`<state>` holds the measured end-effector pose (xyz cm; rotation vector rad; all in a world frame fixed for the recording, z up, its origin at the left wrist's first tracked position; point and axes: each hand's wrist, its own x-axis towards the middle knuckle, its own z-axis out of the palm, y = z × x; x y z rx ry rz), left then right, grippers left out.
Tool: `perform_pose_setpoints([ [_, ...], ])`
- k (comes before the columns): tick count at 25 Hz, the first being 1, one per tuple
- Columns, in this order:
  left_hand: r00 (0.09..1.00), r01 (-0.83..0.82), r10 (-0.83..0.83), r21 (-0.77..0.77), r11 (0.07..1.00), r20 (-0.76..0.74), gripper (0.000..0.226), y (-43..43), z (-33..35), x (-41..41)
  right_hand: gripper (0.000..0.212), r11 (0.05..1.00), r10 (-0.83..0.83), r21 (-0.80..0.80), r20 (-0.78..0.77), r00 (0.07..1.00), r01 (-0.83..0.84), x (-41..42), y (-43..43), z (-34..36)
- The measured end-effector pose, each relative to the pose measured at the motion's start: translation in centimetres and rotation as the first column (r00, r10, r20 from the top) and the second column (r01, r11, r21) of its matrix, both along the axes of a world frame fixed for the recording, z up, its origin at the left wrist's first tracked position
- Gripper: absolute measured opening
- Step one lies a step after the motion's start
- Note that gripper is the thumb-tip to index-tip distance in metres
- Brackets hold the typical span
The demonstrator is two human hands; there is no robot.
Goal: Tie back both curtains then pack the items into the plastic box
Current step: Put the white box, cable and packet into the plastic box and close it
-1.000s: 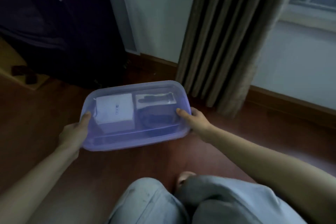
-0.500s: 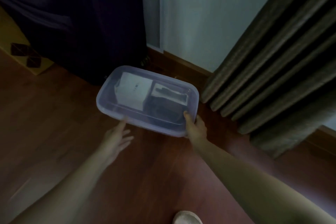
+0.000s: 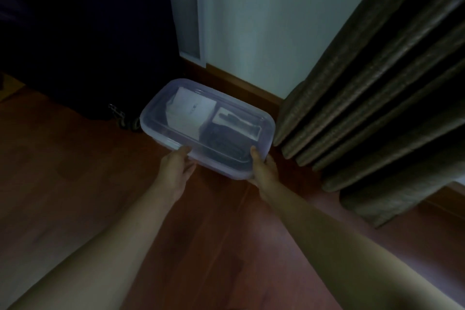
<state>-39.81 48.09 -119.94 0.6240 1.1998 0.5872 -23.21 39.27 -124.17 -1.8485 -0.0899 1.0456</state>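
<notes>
Plastic box (image 3: 149, 121) (closed) lies lengthwise from upper-left to lower-right.

The translucent bluish plastic box (image 3: 148, 123), lid (image 3: 176, 133) on, lies aslant just left of the brown pleated curtain (image 3: 377, 98). Through the lid show a white carton (image 3: 191, 111) and a dark bundle (image 3: 224, 141), side by side.

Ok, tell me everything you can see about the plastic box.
The plastic box is translucent, bluish and rectangular with rounded corners. Its lid is on, and it lies flat at floor level beside the curtain. A white carton, a dark folded item and a flat white pack show through it. The right hand grips its near corner, thumb on the lid. The left hand touches its near edge.
</notes>
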Motion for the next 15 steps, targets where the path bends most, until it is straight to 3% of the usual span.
perform_pose_setpoints([
  [1, 0.999, -0.003, 0.003, -0.006, 1.000, 0.036, 0.030, 0.1, 0.3, 0.2, 0.062, 1.000, 0.020, 0.006, -0.002, 1.000, -0.020, -0.2, 0.1, 0.1],
  [3, 0.993, 0.026, -0.026, 0.001, 1.000, 0.111, 0.022, 0.2, 0.8, 0.8, 0.076, 0.993, 0.118, -0.041, 0.244, 0.963, -0.111, -0.8, -0.3, 0.6],
  [5, 0.991, 0.053, -0.054, 0.011, 0.999, 0.126, 0.018, 0.6, 1.0, 1.5, 0.083, 0.966, 0.260, -0.164, 0.564, 0.784, -0.202, -2.2, -1.3, 0.9],
  [7, 0.993, 0.063, -0.064, 0.021, 0.998, 0.096, 0.018, 1.1, 0.7, 2.0, 0.077, 0.894, 0.444, -0.321, 0.735, 0.513, -0.313, -3.8, -2.1, 1.1],
  [9, 0.994, 0.070, -0.072, 0.016, 0.997, 0.086, 0.019, 1.8, 0.7, 2.5, 0.067, 0.803, 0.567, -0.458, 0.784, 0.253, -0.380, -3.9, -1.9, 0.2],
  [10, 0.993, 0.078, -0.078, 0.012, 0.997, 0.088, 0.018, 2.0, 0.6, 2.7, 0.066, 0.774, 0.598, -0.495, 0.778, 0.195, -0.396, -3.5, -1.6, 0.2],
  [13, 0.986, 0.152, -0.153, 0.020, 0.988, 0.059, 0.018, 2.1, 0.0, 2.8, 0.066, 0.686, 0.696, -0.543, 0.685, 0.217, -0.485, -1.6, -0.9, 0.2],
  [15, 0.981, 0.193, -0.192, 0.034, 0.981, -0.033, 0.020, 2.8, -0.2, 3.2, 0.072, 0.600, 0.757, -0.576, 0.634, 0.160, -0.555, -0.9, -1.5, 0.9],
])
